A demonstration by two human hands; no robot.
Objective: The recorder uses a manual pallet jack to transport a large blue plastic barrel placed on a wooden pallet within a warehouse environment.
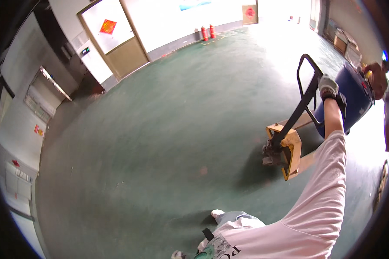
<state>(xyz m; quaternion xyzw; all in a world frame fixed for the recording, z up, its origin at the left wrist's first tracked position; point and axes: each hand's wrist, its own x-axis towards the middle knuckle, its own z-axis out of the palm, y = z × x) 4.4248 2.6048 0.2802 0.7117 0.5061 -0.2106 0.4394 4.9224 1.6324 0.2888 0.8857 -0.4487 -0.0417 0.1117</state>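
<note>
My right arm (322, 194), in a white sleeve, reaches out to the right. My right hand (328, 83), in a pale knitted glove with a dark band at the wrist, is closed around the black looped handle (306, 97) of a hand pallet truck. The truck's yellow body (293, 149) and dark steering wheels stand on the floor, with its handle tilted. Just behind it leans or stands a blue drum (348, 97), partly hidden by my arm. At the lower edge shows my left hand (177, 255), gloved and mostly cut off; its fingers are not clear.
Green floor (160, 121) spreads ahead and left. Two red fire extinguishers (208, 32) stand by the far wall, near a brown-and-white door (112, 39). Boxes (346, 45) sit at the far right. Something brown (377, 80), unclear in kind, is beside the drum's top.
</note>
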